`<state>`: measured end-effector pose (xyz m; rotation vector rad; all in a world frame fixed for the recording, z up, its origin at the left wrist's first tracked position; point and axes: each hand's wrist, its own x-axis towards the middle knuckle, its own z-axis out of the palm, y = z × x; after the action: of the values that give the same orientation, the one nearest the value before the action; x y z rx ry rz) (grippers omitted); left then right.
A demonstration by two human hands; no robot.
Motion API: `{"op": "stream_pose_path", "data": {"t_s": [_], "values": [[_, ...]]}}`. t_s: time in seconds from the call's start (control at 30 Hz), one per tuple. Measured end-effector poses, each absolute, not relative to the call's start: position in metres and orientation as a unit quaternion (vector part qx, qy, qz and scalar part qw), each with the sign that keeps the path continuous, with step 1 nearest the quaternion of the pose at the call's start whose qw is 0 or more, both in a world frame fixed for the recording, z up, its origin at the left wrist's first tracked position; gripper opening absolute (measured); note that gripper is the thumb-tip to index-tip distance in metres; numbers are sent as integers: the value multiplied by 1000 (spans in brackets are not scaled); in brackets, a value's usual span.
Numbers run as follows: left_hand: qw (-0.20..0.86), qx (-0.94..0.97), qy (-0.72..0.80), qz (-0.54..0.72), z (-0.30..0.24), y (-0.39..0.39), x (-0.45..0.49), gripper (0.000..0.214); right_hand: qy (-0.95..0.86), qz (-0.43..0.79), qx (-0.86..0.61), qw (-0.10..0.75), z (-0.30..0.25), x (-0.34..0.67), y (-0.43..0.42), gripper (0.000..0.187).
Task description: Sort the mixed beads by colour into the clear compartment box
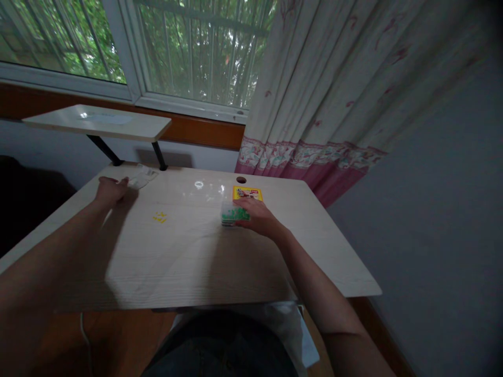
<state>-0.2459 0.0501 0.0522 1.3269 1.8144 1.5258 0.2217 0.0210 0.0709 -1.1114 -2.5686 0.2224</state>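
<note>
My left hand (112, 191) is at the left of the table, its fingers closed at the near edge of a crumpled clear plastic bag (144, 175). My right hand (256, 214) is wrapped over the right side of a small clear plastic box (228, 214) with green pieces inside. Part of that box is hidden under the fingers. Just behind it is a yellow and red printed packet (247, 192), its lower edge covered by my right hand. Several small yellow pieces (160, 217) are scattered on the tabletop between the two hands.
The pale wooden table (176, 267) has a raised shelf (102, 121) on black legs at its back left. A round hole (241, 180) pierces the tabletop near the rear edge. Behind stand a window and a long flowered curtain (314, 120); a wall is on the right.
</note>
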Motion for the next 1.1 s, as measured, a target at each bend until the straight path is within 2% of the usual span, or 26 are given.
{"op": "stream_pose_path", "data": {"t_s": [0.1, 0.17, 0.23, 0.3, 0.37, 0.43, 0.73, 0.9, 1.1], "values": [[144, 461, 703, 522, 51, 36, -230, 29, -902, 94, -367, 206, 80, 214, 16, 67], [120, 551, 686, 460, 52, 22, -207, 34, -904, 101, -337, 241, 86, 204, 10, 65], [197, 637, 592, 453, 53, 6, -176, 37, -903, 104, -314, 276, 91, 189, 4, 63], [324, 686, 484, 435, 54, -10, -145, 49, -900, 111, -295, 300, 95, 172, -1, 63], [399, 700, 397, 440, 54, -24, -120, 64, -899, 117, -286, 310, 97, 154, -4, 62], [409, 693, 364, 470, 56, -31, -105, 73, -905, 121, -276, 301, 98, 136, -5, 59], [385, 584, 472, 537, 48, -30, -127, 71, -932, 15, -274, 239, 86, 73, 6, 36], [468, 477, 426, 610, 23, -26, -142, 71, -939, -3, -262, 223, 72, 44, 11, 41], [533, 383, 395, 643, 18, -24, -144, 61, -926, -25, -326, 189, 74, 24, 7, 36]]}}
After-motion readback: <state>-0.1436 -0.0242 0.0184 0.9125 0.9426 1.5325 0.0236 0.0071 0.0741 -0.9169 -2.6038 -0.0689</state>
